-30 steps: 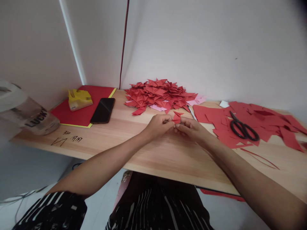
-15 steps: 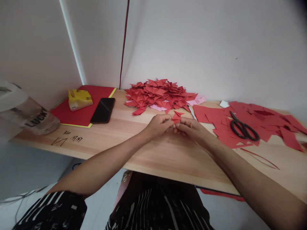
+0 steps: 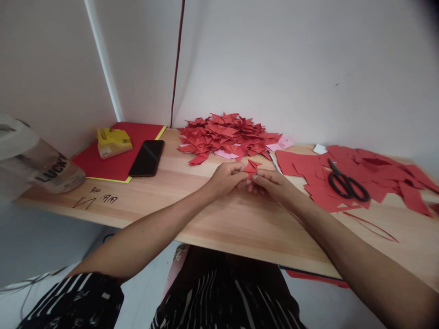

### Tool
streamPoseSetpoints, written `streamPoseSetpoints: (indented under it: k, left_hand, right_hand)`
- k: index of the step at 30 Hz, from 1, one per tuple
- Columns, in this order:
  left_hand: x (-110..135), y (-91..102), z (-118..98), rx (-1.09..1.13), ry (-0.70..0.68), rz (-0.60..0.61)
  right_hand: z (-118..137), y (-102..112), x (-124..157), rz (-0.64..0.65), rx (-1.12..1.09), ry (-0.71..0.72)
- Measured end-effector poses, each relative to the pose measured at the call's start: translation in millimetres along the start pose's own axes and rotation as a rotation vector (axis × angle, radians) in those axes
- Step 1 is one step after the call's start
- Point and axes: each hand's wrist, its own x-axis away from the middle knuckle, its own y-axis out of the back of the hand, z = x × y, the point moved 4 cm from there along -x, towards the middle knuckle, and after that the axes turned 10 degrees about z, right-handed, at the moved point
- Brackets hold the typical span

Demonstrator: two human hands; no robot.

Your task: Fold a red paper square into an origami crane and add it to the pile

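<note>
A small folded red paper piece is pinched between my two hands over the wooden table. My left hand grips its left side with curled fingers. My right hand grips its right side, fingertips meeting the left hand's. Just behind them lies a heap of folded red paper pieces. Cut red paper sheets are spread at the right.
Black scissors lie on the red sheets at the right. A black phone sits left of the heap, beside a red folder bearing a yellow packet. A clear plastic container stands at the far left. Walls close in behind.
Both hands stay in place pinching the red piece; only the fingers shift slightly on it.
</note>
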Motion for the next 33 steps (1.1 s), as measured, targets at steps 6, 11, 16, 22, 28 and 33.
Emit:
streamPoseSetpoints:
  k: [6, 11, 16, 22, 28, 33]
  left_hand:
    - [0, -0.1, 3, 0.094, 0.02, -0.027]
    - [-1, 3.9, 3, 0.125, 0.05, -0.085]
    - [-3, 5.3, 7, 0.146, 0.074, -0.121]
    - [-1, 3.7, 10, 0.045, 0.066, -0.081]
    - [-1, 3.2, 8, 0.149, 0.09, -0.084]
    - [-2, 2.3, 8, 0.175, 0.094, -0.081]
  right_hand:
    - [1, 1, 0, -0.005, -0.009, 0.007]
    - [2, 4, -1, -0.067, 0.035, 0.014]
    - [6, 11, 3, -0.291, 0.136, 0.064]
    - [6, 8, 3, -0.326, 0.147, 0.066]
    - [1, 11, 2, -0.349, 0.056, 0.067]
    - [-3, 12, 2, -0.345, 0.103, 0.106]
